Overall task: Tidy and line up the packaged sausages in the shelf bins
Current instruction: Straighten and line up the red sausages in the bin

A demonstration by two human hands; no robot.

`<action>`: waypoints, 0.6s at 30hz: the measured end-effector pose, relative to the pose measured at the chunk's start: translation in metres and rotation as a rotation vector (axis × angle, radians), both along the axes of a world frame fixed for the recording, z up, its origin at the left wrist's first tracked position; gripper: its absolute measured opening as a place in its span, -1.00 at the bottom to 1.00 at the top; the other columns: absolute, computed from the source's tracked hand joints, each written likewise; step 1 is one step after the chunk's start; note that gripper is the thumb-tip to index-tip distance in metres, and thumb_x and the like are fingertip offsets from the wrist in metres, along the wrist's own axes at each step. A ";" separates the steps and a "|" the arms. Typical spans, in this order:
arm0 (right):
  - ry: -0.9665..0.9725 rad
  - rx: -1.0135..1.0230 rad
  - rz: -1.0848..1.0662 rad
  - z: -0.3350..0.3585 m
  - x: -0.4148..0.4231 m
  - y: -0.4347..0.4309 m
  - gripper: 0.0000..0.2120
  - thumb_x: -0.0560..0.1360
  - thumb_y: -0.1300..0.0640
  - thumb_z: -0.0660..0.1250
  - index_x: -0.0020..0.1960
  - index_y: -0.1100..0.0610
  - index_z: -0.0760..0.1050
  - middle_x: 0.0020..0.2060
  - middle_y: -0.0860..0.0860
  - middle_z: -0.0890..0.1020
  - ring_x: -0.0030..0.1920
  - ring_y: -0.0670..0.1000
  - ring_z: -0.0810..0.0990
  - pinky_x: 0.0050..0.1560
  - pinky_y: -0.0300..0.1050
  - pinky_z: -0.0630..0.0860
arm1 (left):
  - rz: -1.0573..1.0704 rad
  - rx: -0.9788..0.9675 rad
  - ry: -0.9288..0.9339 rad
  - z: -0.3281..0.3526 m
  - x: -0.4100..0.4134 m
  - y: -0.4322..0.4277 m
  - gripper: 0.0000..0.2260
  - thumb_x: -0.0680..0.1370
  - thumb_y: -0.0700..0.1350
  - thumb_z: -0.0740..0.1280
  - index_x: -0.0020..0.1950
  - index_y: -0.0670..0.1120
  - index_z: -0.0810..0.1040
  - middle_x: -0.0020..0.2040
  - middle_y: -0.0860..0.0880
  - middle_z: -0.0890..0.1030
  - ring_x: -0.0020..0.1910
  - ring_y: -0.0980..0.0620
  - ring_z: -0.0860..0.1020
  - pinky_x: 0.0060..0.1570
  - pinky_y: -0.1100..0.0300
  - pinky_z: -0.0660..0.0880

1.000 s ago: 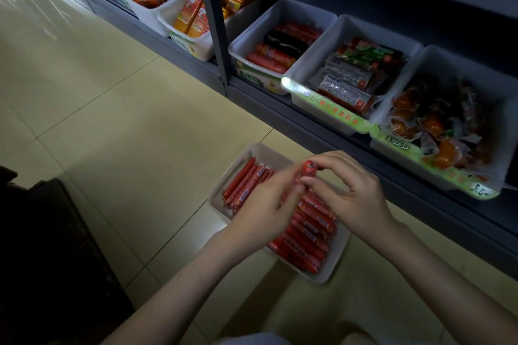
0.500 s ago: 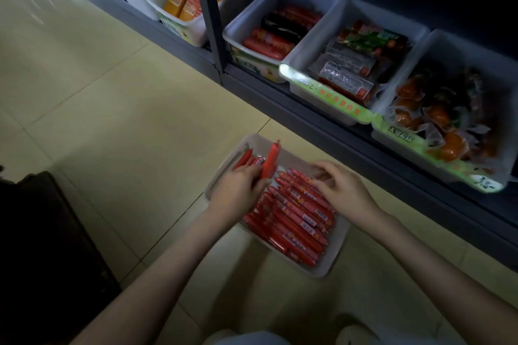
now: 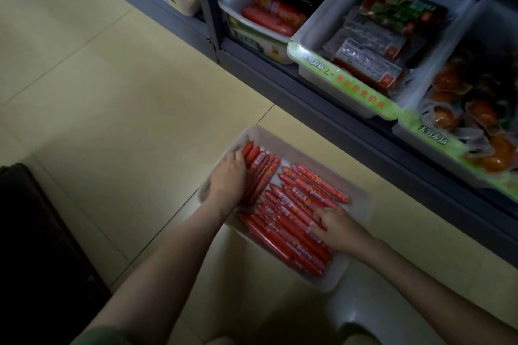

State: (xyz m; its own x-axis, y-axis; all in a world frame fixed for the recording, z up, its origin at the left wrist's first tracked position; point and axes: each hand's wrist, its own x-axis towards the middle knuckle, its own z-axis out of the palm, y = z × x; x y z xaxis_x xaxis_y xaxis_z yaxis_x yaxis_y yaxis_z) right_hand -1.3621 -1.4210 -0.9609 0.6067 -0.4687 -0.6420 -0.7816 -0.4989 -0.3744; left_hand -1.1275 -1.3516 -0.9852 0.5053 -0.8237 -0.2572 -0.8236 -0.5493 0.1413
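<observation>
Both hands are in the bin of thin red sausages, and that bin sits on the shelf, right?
Not quite: the head view shows the bin on the floor in front of the shelf, not on it. The left hand and right hand are indeed in it, on the sausages.
</observation>
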 end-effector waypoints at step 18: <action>-1.032 -0.027 -0.386 0.123 0.020 0.021 -0.83 0.37 0.03 0.46 -0.08 -0.01 0.53 -0.26 0.06 0.57 -0.23 0.02 0.54 -0.19 -0.18 0.49 | -0.301 -0.735 0.334 0.113 -0.087 0.029 -0.87 0.52 -0.04 0.16 0.04 -0.02 0.34 -0.13 -0.06 0.59 -0.12 0.03 0.52 -0.20 0.37 0.29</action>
State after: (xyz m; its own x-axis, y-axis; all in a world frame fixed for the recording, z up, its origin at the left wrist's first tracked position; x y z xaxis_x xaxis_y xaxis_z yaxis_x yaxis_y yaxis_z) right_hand -1.3423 -1.4004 -0.8377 0.6551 -0.7486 0.1021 -0.2047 -0.3059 -0.9298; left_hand -1.2143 -1.3228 -0.8726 0.2310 -0.9264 0.2974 -0.7713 0.0119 0.6364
